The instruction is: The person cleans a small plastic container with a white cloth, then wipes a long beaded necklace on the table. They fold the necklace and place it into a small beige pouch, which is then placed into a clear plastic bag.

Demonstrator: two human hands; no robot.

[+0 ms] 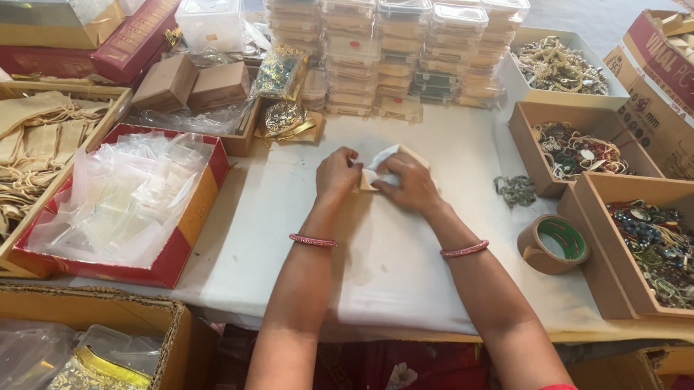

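- The small white packet (385,168) lies on the white table cover (381,256) just above the frame's centre, with a tan edge showing beneath it; whether that is a box or card cannot be told.
- The left hand (337,174) curls its fingertips against the packet's left edge; the right hand (410,184) lies over it, fingers bent and pressing down. Neither hand lifts it.
- Risk, as a judgement: the thin wrapping could spring open or crease if pressure slackens, and a sideways slip could push it towards the loose beaded piece (515,190) at centre right.
- The tape roll (553,244) sits near the right forearm; a careless elbow could knock it.
- Right side: three open cardboard boxes (575,150) hold tangled beaded threads.
- Left: a red tray (185,233) of clear plastic pouches, and further left a tray of beige cloth bags (25,147).
- Top centre: stacked clear lidded boxes (403,44).
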